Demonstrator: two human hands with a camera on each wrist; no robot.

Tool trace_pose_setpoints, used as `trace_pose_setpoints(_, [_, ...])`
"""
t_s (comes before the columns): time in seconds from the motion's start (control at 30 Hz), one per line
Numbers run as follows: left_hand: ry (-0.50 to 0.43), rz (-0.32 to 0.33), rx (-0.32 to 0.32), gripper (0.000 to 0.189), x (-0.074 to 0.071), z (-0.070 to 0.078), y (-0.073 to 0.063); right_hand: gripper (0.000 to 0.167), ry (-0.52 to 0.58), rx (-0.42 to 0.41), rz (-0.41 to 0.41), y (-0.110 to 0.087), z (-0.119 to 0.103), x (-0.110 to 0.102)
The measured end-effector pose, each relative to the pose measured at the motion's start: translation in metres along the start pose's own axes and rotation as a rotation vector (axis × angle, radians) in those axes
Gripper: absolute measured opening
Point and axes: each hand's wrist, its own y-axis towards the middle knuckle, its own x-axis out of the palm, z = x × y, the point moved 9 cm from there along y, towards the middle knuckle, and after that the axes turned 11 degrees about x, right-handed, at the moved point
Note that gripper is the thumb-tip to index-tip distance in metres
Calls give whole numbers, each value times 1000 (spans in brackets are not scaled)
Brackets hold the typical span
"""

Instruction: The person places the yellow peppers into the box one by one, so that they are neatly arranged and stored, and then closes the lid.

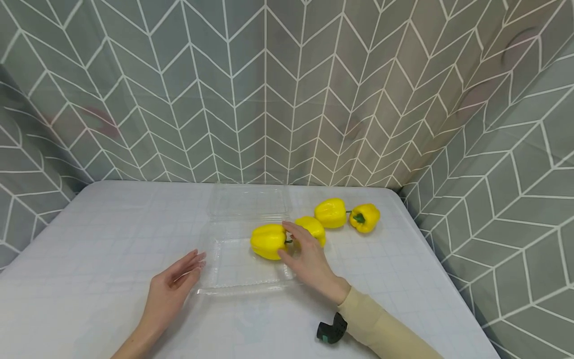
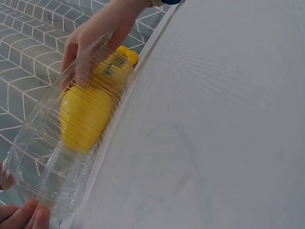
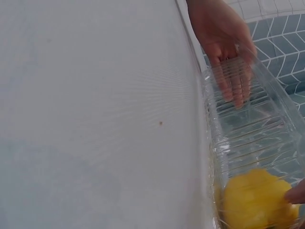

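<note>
A clear plastic hinged container [image 1: 244, 276] lies on the table with its lid [image 1: 248, 200] folded back behind it. In its tray, towards the right side, lies a yellow bell pepper [image 1: 266, 242], stem pointing right. My right hand [image 1: 311, 262] holds this pepper at the stem end, thumb at the near side and fingertips at the far side. In the right wrist view, a fingertip [image 3: 296, 193] meets the pepper. My left hand [image 1: 172, 286] is at the container's left edge, its fingers loosely extended; they show through the plastic wall in the right wrist view.
Right of the container sit more yellow bell peppers: one [image 1: 314, 228] partly behind my right hand, one [image 1: 331, 213] farther back and one [image 1: 364, 218] at the far right. A black device [image 1: 332, 329] is by my right sleeve. Patterned curtains [image 1: 264, 99] border the white table [image 1: 112, 239].
</note>
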Motion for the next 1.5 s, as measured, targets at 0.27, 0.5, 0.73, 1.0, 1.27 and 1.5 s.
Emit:
trace_pose_setpoints(0.27, [-1, 18, 3, 41, 0, 2, 0, 58, 57, -27, 28, -2, -1, -6])
trace_pose_setpoints(0.5, [5, 25, 10, 41, 0, 2, 0, 57, 102, -50, 97, -6, 0, -18])
trace_pose_setpoints(0.73, [10, 28, 12, 40, -1, 2, -1, 56, 87, -100, 221, -11, 5, -32])
trace_pose_setpoints(1.0, [16, 26, 1, 40, -1, 1, -1, 56, 61, -88, 298, -11, 16, -43])
trace_pose_setpoints(1.27, [21, 28, -11, 41, -2, 2, -1, 58, 77, -45, 306, -12, 25, -48])
trace_pose_setpoints(1.5, [22, 25, -8, 40, -1, 2, 0, 61, 74, -46, 339, -13, 31, -54])
